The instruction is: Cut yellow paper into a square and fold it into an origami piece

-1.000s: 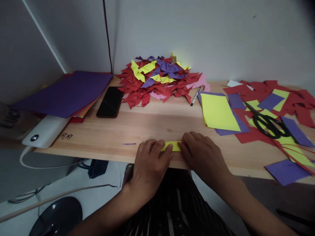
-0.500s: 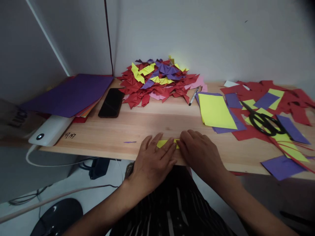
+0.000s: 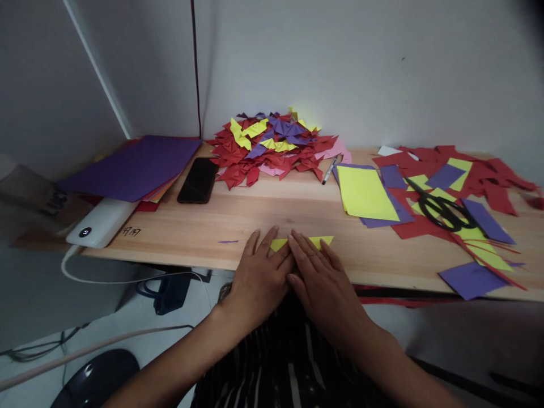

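Both of my hands lie flat, side by side, at the near edge of the wooden table (image 3: 263, 209). My left hand (image 3: 261, 272) has its fingers stretched out and pressed on the left part of a folded yellow paper (image 3: 317, 242). My right hand (image 3: 317, 277) is also spread flat over the paper's middle and right part. Only the paper's far edge and its two corners show past my fingertips; the rest is hidden under my hands.
A heap of folded red, purple and yellow paper shapes (image 3: 274, 144) lies at the back. A black phone (image 3: 198, 179), purple sheets (image 3: 136, 167) and a white device (image 3: 102, 222) are left. A pen (image 3: 328, 170), yellow sheet (image 3: 365, 192), scissors (image 3: 442, 207) and paper scraps (image 3: 471, 181) are right.
My hands went from curled at the paper's ends to lying flat together on it. The paper now looks wider. My view shifted a little, so the table sits lower in frame.
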A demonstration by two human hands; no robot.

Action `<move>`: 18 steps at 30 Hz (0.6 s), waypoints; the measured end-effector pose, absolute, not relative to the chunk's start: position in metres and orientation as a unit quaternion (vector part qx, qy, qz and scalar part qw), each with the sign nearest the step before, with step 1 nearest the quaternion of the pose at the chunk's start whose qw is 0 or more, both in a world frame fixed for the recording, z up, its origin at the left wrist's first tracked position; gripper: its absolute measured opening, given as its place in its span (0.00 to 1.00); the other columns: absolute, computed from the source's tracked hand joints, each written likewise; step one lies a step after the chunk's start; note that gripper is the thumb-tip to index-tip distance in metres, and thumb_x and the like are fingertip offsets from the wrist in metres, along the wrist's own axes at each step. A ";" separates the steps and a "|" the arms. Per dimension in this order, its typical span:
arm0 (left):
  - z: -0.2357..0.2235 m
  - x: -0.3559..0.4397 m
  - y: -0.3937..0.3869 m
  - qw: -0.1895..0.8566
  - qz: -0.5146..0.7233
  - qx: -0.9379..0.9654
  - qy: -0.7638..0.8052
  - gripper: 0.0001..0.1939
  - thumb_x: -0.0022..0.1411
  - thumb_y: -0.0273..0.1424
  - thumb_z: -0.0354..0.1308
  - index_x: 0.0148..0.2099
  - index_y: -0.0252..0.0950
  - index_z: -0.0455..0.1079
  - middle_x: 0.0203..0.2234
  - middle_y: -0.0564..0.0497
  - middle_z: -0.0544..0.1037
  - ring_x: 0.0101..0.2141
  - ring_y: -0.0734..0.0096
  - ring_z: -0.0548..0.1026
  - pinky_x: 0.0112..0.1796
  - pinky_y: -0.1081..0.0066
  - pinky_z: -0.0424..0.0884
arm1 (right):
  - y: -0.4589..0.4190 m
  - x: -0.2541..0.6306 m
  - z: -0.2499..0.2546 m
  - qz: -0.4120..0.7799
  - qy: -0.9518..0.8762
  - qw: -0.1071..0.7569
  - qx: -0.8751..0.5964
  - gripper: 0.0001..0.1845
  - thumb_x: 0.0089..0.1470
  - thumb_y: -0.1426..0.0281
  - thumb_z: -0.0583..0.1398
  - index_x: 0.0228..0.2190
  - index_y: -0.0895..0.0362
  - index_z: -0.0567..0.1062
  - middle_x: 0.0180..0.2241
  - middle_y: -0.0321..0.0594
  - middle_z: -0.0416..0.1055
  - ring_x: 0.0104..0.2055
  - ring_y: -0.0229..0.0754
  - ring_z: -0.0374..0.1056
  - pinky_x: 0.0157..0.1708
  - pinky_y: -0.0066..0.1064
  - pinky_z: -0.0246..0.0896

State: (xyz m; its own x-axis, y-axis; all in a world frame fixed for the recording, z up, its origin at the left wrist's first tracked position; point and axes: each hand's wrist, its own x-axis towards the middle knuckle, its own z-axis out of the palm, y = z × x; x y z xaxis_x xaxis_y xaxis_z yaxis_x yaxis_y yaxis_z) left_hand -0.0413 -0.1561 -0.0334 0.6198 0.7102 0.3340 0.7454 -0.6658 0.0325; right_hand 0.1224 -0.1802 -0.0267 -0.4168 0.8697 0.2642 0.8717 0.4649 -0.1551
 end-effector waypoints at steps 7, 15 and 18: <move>-0.032 -0.042 -0.156 0.057 -0.144 -0.900 -0.407 0.26 0.67 0.37 0.49 0.66 0.40 0.57 0.62 0.50 0.64 0.63 0.50 0.56 0.61 0.44 0.53 | -0.185 0.117 -0.031 -0.001 -0.812 0.162 -0.560 0.31 0.63 0.68 0.47 0.64 0.65 0.51 0.64 0.53 0.55 0.66 0.49 0.52 0.63 0.55 0.43; -0.033 -0.046 -0.157 0.072 -0.121 -0.907 -0.396 0.26 0.68 0.38 0.48 0.66 0.41 0.56 0.65 0.53 0.59 0.64 0.50 0.54 0.62 0.44 0.51 | -0.188 0.116 -0.033 0.002 -0.805 0.172 -0.569 0.34 0.63 0.64 0.47 0.66 0.63 0.47 0.64 0.52 0.55 0.67 0.50 0.50 0.63 0.56 0.41; -0.033 -0.047 -0.157 0.077 -0.114 -0.907 -0.397 0.26 0.68 0.38 0.47 0.66 0.41 0.56 0.65 0.53 0.59 0.65 0.51 0.53 0.62 0.44 0.49 | -0.189 0.116 -0.034 -0.001 -0.804 0.167 -0.570 0.34 0.64 0.63 0.47 0.66 0.63 0.48 0.64 0.51 0.55 0.67 0.50 0.50 0.63 0.56 0.41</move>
